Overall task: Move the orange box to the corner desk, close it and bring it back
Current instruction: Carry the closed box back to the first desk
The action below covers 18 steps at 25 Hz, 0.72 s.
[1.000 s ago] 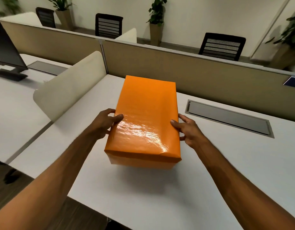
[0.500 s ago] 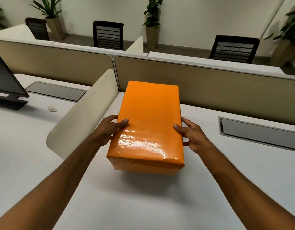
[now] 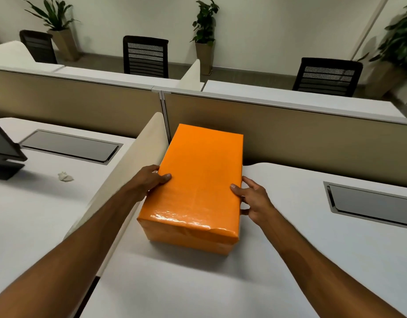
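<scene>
A glossy orange box (image 3: 198, 184) with its lid down sits lengthwise on the white desk (image 3: 301, 260), its far end close to the tan partition. My left hand (image 3: 149, 180) grips its left side, thumb over the top edge. My right hand (image 3: 253, 200) grips its right side, thumb likewise on the top edge. The box's underside is hidden, so I cannot tell whether it rests fully on the desk.
A cream curved divider (image 3: 129, 180) stands just left of the box. A tan partition (image 3: 289, 134) runs behind. A cable hatch (image 3: 369, 203) is set into the desk at right. On the left desk are a monitor (image 3: 3, 148), a crumpled paper (image 3: 65, 176) and another hatch (image 3: 69, 145).
The box, held in both hands, has moved farther back and left, toward the corner between the divider and the partition. The camera has risen and now looks down more.
</scene>
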Tool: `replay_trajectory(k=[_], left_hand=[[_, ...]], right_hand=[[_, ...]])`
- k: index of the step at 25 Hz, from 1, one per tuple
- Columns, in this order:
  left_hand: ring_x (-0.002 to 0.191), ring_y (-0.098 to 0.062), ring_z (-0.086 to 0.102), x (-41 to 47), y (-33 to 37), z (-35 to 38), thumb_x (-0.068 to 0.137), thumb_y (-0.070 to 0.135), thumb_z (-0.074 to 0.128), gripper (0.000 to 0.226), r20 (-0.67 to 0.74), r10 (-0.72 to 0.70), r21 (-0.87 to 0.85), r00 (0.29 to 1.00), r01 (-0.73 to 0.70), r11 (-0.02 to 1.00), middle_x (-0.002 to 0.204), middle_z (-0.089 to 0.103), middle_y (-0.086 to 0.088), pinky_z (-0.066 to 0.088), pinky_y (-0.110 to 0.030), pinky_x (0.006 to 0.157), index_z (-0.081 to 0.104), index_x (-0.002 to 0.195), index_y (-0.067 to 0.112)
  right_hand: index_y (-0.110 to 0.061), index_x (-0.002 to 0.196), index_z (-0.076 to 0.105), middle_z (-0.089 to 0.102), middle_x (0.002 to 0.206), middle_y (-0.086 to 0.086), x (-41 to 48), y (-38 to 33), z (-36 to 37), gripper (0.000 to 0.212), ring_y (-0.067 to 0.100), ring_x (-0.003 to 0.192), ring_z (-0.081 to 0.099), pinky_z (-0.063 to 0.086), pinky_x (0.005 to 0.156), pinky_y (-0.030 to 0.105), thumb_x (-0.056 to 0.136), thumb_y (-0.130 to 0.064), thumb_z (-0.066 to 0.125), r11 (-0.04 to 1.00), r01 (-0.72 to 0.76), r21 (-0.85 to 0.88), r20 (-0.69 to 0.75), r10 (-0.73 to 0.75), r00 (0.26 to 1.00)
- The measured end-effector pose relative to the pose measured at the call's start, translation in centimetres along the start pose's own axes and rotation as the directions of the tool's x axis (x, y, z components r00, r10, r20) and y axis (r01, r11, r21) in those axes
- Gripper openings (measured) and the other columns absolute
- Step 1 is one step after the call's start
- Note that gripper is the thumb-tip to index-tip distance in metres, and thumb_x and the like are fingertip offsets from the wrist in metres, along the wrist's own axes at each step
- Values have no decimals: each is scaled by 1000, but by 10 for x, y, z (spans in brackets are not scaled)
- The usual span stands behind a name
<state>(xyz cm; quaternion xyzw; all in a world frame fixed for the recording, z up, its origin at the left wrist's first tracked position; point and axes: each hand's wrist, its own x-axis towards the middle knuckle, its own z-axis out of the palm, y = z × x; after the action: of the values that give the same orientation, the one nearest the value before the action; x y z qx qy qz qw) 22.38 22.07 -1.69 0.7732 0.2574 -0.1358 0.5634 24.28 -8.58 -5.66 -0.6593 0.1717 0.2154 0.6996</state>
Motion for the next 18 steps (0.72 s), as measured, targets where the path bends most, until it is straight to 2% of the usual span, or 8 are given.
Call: replay_trajectory(k=[3, 6, 11, 14, 16, 18], left_hand=[[106, -30, 53, 19, 0, -7, 86, 35, 68, 63, -19, 1, -17, 1000, -1, 1000, 139, 53, -14, 42, -48, 88, 42, 142, 17], [105, -29, 52, 30, 0, -13, 88, 35, 65, 62, -26, -6, -28, 1000, 5, 1000, 140, 52, -13, 42, -48, 88, 41, 143, 17], [120, -38, 53, 39, 5, -17, 90, 36, 62, 64, -34, 4, -9, 999, -4, 1000, 142, 51, -14, 42, -53, 97, 39, 145, 15], [123, -40, 51, 33, 8, -14, 90, 38, 62, 67, -75, 17, 48, 997, -13, 999, 144, 48, -16, 41, -55, 101, 36, 146, 13], [126, -40, 50, 27, 9, -10, 90, 41, 61, 70, -145, 63, 157, 987, -40, 987, 147, 45, -17, 41, -54, 103, 33, 148, 13], [128, -40, 47, 16, 10, -4, 91, 43, 58, 72, -190, 117, 274, 975, -62, 960, 149, 42, -17, 40, -51, 103, 29, 149, 12]], right_hand=[[-32, 146, 42, 61, 127, 3, 18, -3, 14, 76, 27, 104, 62, 52, 58, 40, 79, -28, 78, 999, 33, -16, -20, -34, 999], [-33, 146, 41, 60, 121, 0, 31, -9, 23, 73, 19, 91, 62, 51, 53, 37, 81, -30, 76, 998, 47, -48, -22, -48, 999], [-34, 144, 41, 60, 120, -2, 41, -13, 30, 70, 18, 90, 61, 52, 55, 37, 83, -32, 74, 993, 77, -85, -29, -80, 996], [-32, 144, 42, 59, 126, 2, 39, -14, 28, 69, 24, 101, 61, 55, 70, 46, 83, -35, 74, 982, 111, -153, -37, -118, 992], [-26, 145, 42, 56, 136, 7, 36, -14, 28, 67, 31, 115, 59, 53, 89, 54, 85, -37, 71, 963, 139, -229, -66, -158, 985], [-22, 146, 41, 53, 143, 10, 29, -17, 26, 65, 35, 124, 56, 48, 100, 57, 89, -40, 66, 934, 164, -319, -105, -207, 973]])
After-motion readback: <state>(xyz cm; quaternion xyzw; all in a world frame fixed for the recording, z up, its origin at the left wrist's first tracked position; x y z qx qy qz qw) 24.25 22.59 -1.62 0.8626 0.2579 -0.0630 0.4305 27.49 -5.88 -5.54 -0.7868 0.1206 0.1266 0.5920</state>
